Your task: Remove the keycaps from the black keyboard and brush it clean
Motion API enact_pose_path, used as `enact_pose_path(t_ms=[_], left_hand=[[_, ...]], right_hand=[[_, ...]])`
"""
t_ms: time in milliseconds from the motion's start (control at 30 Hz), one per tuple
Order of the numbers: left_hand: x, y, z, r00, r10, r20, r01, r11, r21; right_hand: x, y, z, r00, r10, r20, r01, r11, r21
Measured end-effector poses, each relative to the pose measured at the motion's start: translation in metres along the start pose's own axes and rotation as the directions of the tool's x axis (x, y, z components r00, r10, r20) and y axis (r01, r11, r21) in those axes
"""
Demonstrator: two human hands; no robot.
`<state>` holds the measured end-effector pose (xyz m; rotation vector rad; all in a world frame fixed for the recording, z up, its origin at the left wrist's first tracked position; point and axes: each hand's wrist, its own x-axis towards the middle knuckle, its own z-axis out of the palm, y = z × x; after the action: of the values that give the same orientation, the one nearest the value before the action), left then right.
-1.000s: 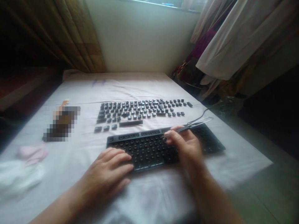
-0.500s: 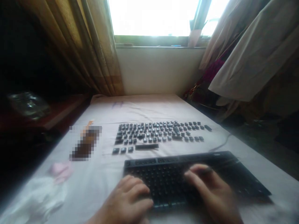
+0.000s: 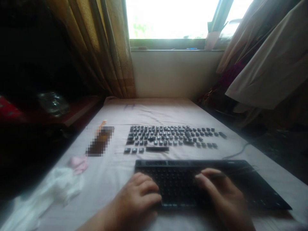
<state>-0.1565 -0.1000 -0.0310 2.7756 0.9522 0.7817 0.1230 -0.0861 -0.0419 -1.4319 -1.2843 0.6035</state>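
keyboard (image 3: 176, 179) near, centre-right on sheet (image 3: 108, 186) | left hand (image 3: 139, 200) on keyboard's left part, grip can't tell | right hand (image 3: 223, 194) over keyboard, clamped on blurred dark tool (image 3: 218, 175) | loose keys (image 3: 169, 138) in rows, far of keyboard

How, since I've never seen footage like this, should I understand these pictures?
No machine here: these are a person's bare left hand and right hand, seen by a camera on that person's head, looking forward and down. On the pale cloth sheet lies a black rectangular keyboard. Beyond it lie rows of small black plastic keycaps. A crumpled pink cloth and a crumpled white cloth lie to the left. The left hand is at the keyboard's left end. The right hand, over the keyboard, holds a slim dark tool, too blurred to identify.
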Motion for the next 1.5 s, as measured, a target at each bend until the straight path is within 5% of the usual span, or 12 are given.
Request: enact_pose_path(t_ms=[300, 467, 633, 900, 1067, 1267, 1367, 1500], left_hand=[[-0.016, -0.008, -0.006, 0.996, 0.072, -0.049, -0.063, 0.984, 0.166], [-0.037, -0.007, -0.014, 0.989, 0.065, -0.133, -0.021, 0.952, 0.304], [-0.053, -0.004, -0.023, 0.996, -0.016, -0.086, 0.046, 0.93, 0.364], [-0.056, -0.007, -0.022, 0.988, -0.115, -0.099, 0.142, 0.926, 0.349], [-0.029, 0.001, -0.016, 0.984, -0.086, -0.158, 0.128, 0.951, 0.281], [0.012, 0.005, 0.001, 0.989, -0.128, 0.071, 0.108, 0.964, 0.242], [0.014, 0.0, 0.008, 0.963, -0.21, 0.17, 0.16, 0.951, 0.265], [0.003, -0.01, 0.013, 0.956, -0.241, 0.166, 0.178, 0.93, 0.322]], right_hand=[[-0.003, 0.003, 0.002, 0.988, -0.052, -0.142, 0.063, 0.995, 0.077], [0.004, 0.021, -0.007, 0.972, -0.21, -0.109, 0.208, 0.978, -0.024], [0.005, 0.023, -0.012, 0.953, -0.292, -0.08, 0.287, 0.956, -0.067], [-0.007, 0.005, -0.009, 0.989, -0.122, -0.08, 0.123, 0.992, 0.014], [-0.008, -0.005, -0.012, 0.999, -0.048, 0.002, 0.048, 0.997, 0.056], [0.005, -0.003, -0.035, 0.999, -0.042, 0.008, 0.042, 0.996, 0.077], [0.01, 0.003, -0.048, 0.992, -0.033, 0.122, 0.022, 0.996, 0.086], [0.012, 0.003, -0.056, 0.943, -0.084, 0.322, 0.077, 0.996, 0.032]])
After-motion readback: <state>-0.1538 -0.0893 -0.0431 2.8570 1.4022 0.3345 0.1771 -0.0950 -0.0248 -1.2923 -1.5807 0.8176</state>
